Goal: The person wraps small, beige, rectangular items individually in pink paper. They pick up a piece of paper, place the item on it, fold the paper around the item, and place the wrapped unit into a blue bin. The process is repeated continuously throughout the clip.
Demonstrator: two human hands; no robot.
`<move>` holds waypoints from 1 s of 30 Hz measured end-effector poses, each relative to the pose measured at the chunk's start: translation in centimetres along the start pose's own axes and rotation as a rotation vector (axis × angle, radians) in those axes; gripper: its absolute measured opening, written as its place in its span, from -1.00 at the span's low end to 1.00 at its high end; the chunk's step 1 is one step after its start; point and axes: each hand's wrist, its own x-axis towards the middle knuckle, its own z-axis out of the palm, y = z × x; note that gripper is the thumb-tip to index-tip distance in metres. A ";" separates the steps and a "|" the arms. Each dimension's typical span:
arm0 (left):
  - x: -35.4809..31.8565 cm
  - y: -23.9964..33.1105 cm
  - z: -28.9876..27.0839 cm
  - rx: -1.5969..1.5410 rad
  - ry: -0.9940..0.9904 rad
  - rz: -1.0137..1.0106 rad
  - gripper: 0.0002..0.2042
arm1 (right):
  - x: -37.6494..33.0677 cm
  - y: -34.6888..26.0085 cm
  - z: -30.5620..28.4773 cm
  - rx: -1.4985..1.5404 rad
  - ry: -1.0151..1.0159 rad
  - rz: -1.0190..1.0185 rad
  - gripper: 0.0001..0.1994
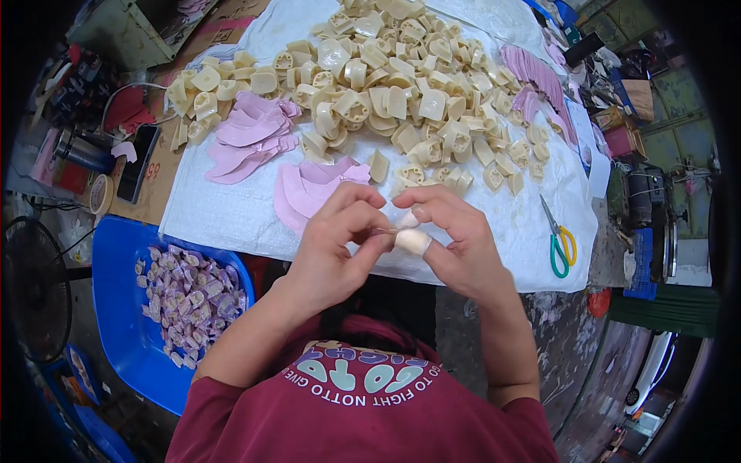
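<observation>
Far to your left, the blue tub (123, 309) sits low beside the table, its heap of wrapped purple pieces (191, 297) banked up toward the near rim; an elbow swinging out could tip a few onto the floor.

Up on the white cloth (231, 216), the loose stack of pink cut-outs (251, 139) fans out, and a second bunch of pink cut-outs (312, 189) lies just beyond your knuckles. They look thin and light, so a brush of the wrist would likely scatter them.

Now your left hand (332, 247): fingers curled in tight, thumb and forefinger pinching something thin and hard to make out. Your right hand (451, 239) meets it, fingertips closed on the same spot, and the small cream piece (412, 241) sits between the two hands, held just above the near edge of the cloth. That is the risk: nothing is under it but the gap to your lap, so if the pinch slips, the piece probably drops off the table.

Behind, the big pile of cream moulded pieces (401, 85) slopes toward you; reaching in blind could set it sliding.

At your right, the green-handled scissors (557, 239) lie near the cloth's corner, points away from you. A sweeping forearm could knock them off.
</observation>
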 end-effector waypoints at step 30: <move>0.9 0.3 3.1 -0.610 0.313 -0.357 -0.52 | -0.3 -0.8 6.6 0.680 0.297 0.458 -0.68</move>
